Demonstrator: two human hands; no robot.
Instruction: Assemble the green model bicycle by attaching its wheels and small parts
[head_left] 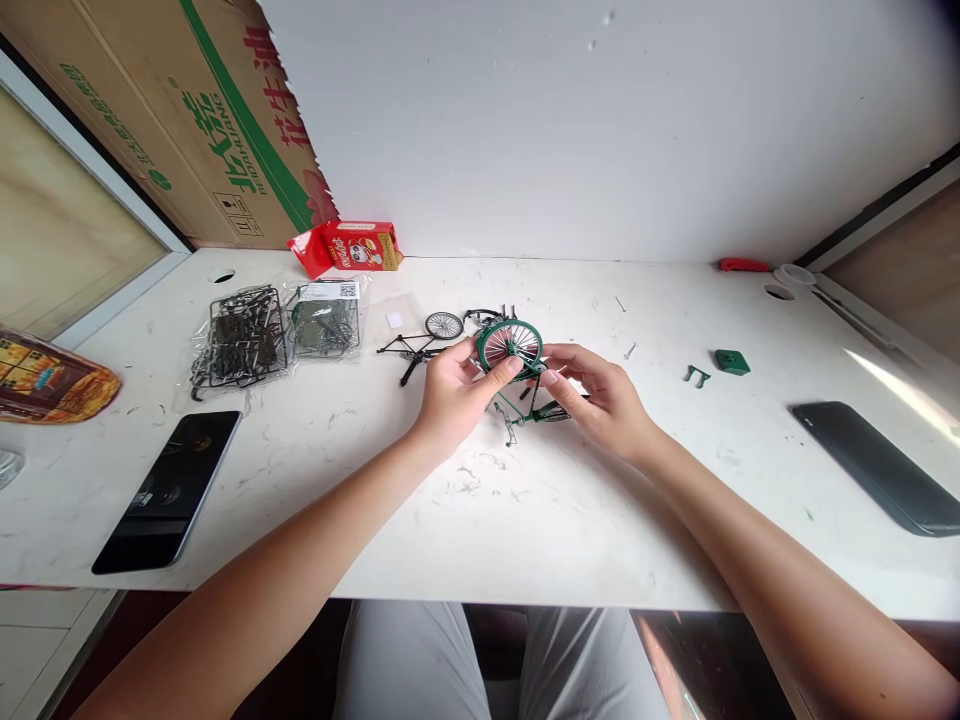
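A green toy bicycle is held between my two hands, just above the white table. My left hand pinches its green-rimmed wheel, the thumb lying near the hub. My right hand grips the frame beside that wheel with thumb and fingers. The handlebar end points down toward me. Behind my left hand lies a black toy bicycle frame with a loose-looking black wheel. More dark bicycle parts sit behind the green wheel, partly hidden by it.
Bagged black parts and another bag lie left, before a red box. A phone rests front left. On the right are a green bracket, a green block and a black case. Small screws lie behind my right hand.
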